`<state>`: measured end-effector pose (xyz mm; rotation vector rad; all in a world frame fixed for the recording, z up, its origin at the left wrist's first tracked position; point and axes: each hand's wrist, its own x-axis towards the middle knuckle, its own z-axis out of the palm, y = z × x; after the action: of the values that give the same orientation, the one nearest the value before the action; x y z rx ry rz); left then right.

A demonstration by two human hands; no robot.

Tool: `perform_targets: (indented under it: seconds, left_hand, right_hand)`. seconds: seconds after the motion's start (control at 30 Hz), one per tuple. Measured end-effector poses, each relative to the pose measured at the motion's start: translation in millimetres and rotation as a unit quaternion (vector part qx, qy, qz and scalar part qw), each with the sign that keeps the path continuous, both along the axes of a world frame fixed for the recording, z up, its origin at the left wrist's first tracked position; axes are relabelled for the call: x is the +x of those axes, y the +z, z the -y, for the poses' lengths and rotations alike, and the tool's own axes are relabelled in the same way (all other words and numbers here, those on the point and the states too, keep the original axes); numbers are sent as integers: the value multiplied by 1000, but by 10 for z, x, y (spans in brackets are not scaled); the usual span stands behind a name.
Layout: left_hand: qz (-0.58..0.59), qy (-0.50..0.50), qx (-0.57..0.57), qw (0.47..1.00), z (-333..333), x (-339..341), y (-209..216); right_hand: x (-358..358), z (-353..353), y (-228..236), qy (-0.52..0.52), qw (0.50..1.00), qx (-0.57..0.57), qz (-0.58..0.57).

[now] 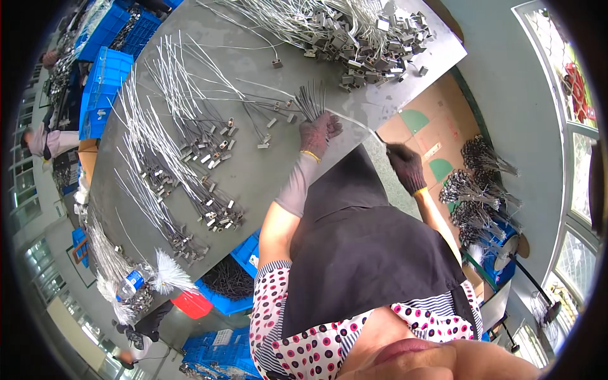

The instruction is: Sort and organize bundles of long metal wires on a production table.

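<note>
- Our left hand [318, 132], fingers clamped on a fanned bunch of thin grey wires [310, 100] over the grey bench [266, 177].
- Our right hand [405, 166], fingers pinched on one silver wire [354, 121] strung between both hands.

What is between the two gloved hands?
A thin silver wire runs from the left hand to the right hand. Under it are the grey table's edge and brown cardboard, seen in the head view.

Grey worktable [266, 183], blue crates [104, 88] alongside, grey floor [513, 95], daylit windows [579, 190] at right
</note>
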<state>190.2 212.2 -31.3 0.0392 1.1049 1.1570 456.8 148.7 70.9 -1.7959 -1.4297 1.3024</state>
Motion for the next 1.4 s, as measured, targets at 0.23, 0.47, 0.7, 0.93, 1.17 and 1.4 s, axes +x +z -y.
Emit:
perform_targets:
  seconds: [0.23,0.47,0.7,0.93,1.17,1.4]
  left_hand:
    - [11,19,11,1000,-153,233,215]
    - [109,57,109,986,-508,-25,322]
    - [165,102,200,960,-700,-366,737]
    - [171,123,178,961,-611,-424,711]
    - [168,126,159,965,-497,-354,725]
    - [125,191,111,967,-486,-543,846]
  right_hand:
    - [638,866,305,-24,967,-243,-73]
    - [1006,1381,33,-49,965,-256,27]
    - [1084,1382,49,-146,953,-256,76]
    - [1056,1227,117,-137,955,-250,87]
    - [989,1130,43,-125,958,-249,74]
    - [1005,1214,198,-113,954,-257,101]
